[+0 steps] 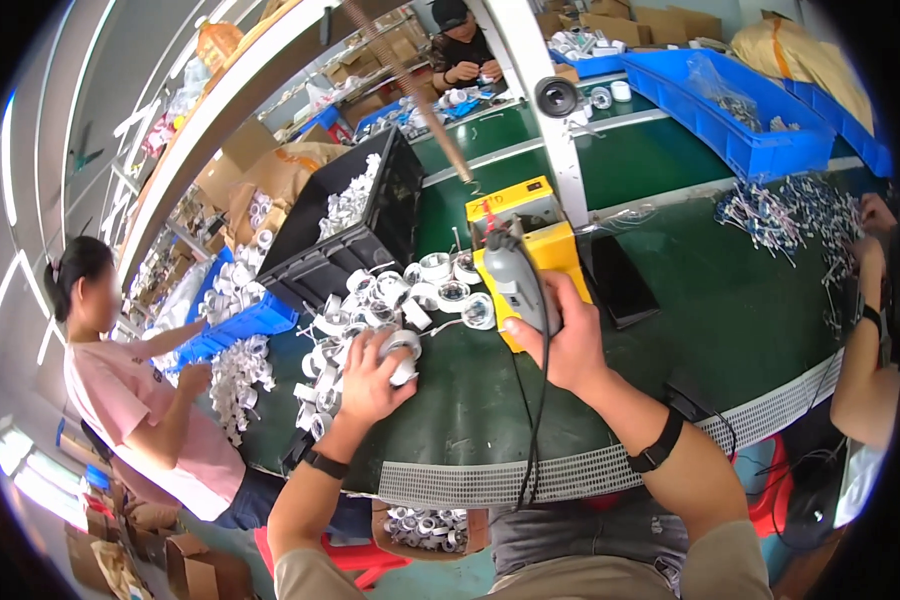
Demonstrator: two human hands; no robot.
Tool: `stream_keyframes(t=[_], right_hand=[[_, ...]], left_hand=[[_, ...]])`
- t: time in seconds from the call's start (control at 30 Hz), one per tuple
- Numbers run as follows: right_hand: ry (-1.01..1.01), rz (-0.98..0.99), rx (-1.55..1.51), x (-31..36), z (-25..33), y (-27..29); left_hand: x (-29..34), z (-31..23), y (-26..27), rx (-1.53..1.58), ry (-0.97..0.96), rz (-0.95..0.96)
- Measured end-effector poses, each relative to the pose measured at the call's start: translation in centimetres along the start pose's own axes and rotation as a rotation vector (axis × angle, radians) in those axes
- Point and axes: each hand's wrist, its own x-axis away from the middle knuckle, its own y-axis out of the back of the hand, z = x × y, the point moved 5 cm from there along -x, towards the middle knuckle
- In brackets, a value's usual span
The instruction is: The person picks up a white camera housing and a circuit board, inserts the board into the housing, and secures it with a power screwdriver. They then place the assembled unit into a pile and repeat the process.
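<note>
My right hand (573, 340) is closed around a grey corded electric screwdriver (515, 280) in front of a yellow box-shaped device (555, 250). The tool's black cord hangs down over the table's near edge. To the left, the fingers of my left hand (375, 380) curl over a white round housing (402, 352) at the edge of a pile of similar white housings (370, 305). Some of these show clear or silvery round faces, and a few have short wires. The tool's tip is hard to make out against the yellow device.
A black crate (345, 215) of small white parts stands behind the pile. A dark flat panel (622, 280) lies right of the yellow device. Wire bundles (790, 220) and a blue bin (730, 115) are farther right. Co-workers sit left, right and across. A coiled cord (415, 95) hangs overhead.
</note>
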Motion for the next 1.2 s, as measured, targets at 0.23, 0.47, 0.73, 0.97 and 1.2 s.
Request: stream_keyframes(t=[0.23,0.47,0.73,0.97,1.2], right_hand=[[0.04,-0.028,-0.024,-0.3,0.2,0.2],[0.039,-0.017,0.001,0.2,0.2,0.2],[0.03,0.002,0.032,-0.4,0.1,0.3],[0.016,-0.045,0.0,-0.7,-0.8,-0.2],[0.012,0.048,0.005,0.3,-0.4,-0.1]], left_hand=[[4.4,5.7,0.7,-0.088,0.206,0.005],[-0.6,3.3,2.2,-0.051,0.217,-0.053],[-13.9,-3.9,-6.4,0.082,-0.011,0.398],[-11.9,-1.7,-7.5,0.071,0.088,0.398],[-6.4,-1.3,-4.8,0.097,0.065,0.071]])
